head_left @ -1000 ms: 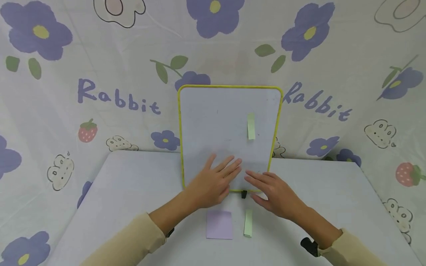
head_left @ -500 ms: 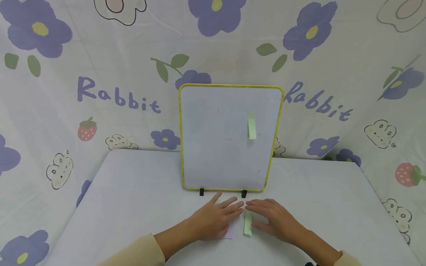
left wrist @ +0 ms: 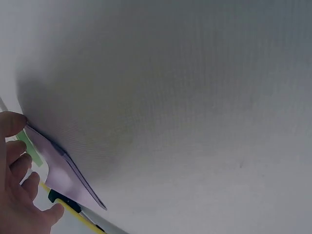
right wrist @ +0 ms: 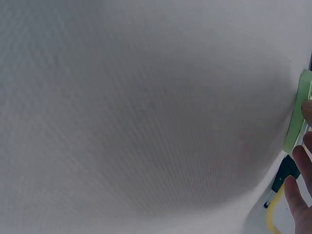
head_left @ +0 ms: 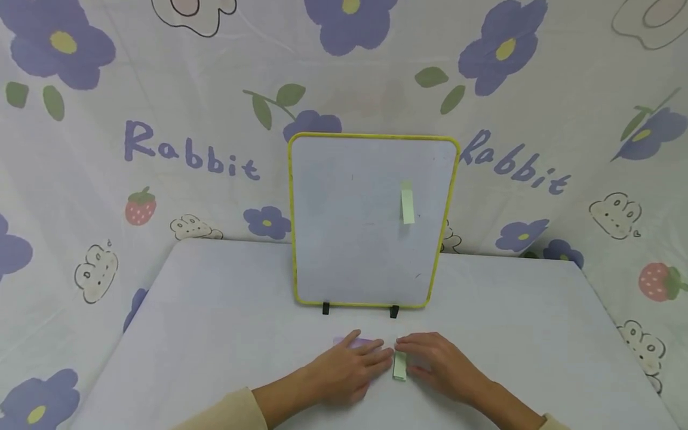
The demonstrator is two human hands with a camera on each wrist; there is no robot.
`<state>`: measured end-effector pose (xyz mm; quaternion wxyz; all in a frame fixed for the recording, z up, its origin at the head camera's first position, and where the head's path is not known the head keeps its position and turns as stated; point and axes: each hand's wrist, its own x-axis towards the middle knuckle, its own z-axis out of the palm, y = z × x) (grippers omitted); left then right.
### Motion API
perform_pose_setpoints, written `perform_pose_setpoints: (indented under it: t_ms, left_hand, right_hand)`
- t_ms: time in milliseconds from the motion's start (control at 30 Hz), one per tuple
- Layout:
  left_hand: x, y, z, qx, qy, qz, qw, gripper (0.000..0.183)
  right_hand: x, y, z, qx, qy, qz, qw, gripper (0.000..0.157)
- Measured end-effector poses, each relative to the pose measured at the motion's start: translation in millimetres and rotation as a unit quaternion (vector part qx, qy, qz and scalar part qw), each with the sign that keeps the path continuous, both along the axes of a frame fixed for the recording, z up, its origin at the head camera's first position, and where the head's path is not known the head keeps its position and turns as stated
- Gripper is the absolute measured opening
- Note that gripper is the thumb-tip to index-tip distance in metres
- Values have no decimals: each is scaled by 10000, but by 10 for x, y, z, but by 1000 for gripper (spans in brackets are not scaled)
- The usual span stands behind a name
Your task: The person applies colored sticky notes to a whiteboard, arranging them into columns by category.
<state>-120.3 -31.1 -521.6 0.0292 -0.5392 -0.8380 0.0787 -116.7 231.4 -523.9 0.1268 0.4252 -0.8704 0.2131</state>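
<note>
In the head view my left hand (head_left: 352, 370) lies over a purple sticky note pad (head_left: 344, 342), covering most of it, with its fingers spread and pointing right. The left wrist view shows the purple pad (left wrist: 68, 178) between thumb and fingers, its edge beside the thumb tip. My right hand (head_left: 443, 367) is just right of a narrow green sticky note pad (head_left: 400, 367), its fingers loosely extended at the far end. The right wrist view has the thumb in front of the green pad (right wrist: 297, 117); whether it touches cannot be told.
A yellow-framed whiteboard (head_left: 349, 239) stands upright behind the hands on black feet (head_left: 395, 312). One green sticky strip (head_left: 407, 206) hangs on its upper right. Behind the white table (head_left: 231, 298) hangs a patterned cloth (head_left: 204, 77).
Both hands have come down from the front of the whiteboard to the table. The left is over the purple pad, and the right is beside the green pad.
</note>
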Motion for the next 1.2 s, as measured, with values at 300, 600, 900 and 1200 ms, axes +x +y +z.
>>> perform_pose_setpoints:
  t_ms: [300, 600, 900, 1200]
  left_hand:
    - [30, -9, -18, 56, 35, -120, 9999, 56]
    - [39, -4, -29, 53, 188, -120, 9997, 57]
    - [34, -17, -42, 134, 120, -97, 9998, 58]
    - [19, -9, -16, 201, 220, -236, 9993, 56]
  right_hand:
    - [-8, -20, -48, -47, 221, 35, 9997, 42]
    - [-18, -22, -30, -126, -49, -126, 9998, 28]
    - [-23, -42, -38, -245, -57, -148, 9996, 23]
    - [-50, -86, -54, -348, -27, -229, 9991, 22]
